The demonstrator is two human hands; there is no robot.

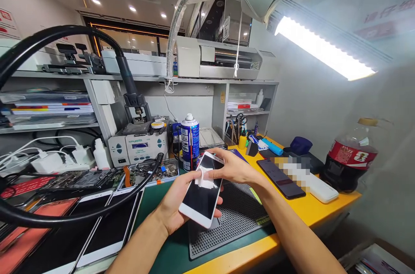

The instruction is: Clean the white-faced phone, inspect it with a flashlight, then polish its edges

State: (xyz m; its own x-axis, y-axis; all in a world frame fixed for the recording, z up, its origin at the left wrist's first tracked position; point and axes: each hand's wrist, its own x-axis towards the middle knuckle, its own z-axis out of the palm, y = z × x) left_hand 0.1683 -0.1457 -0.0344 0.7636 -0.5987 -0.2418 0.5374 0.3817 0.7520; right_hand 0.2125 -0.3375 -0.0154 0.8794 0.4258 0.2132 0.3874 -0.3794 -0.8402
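A white-framed smartphone [202, 202] with a black screen is held tilted above the work mats. My left hand [173, 205] is closed around it from below, with fingertips showing past its right edge and the thumb on the glass. My right hand [231, 167] grips the upper right edge, its thumb also on the screen. Under and between the two thumbs lies a small white piece [205, 182]; whether it is a sticker or tissue I cannot tell. Beneath the phone is a grey perforated mat [236, 218] on a green mat [158, 226].
Behind the phone stands a blue spray can [190, 142]. A black hose [48, 222] loops across the left side, over phone screens [106, 226] and near a parts tray [168, 170]. To the right are a dark phone [282, 179], a white power bank [319, 185] and a cola bottle [352, 157].
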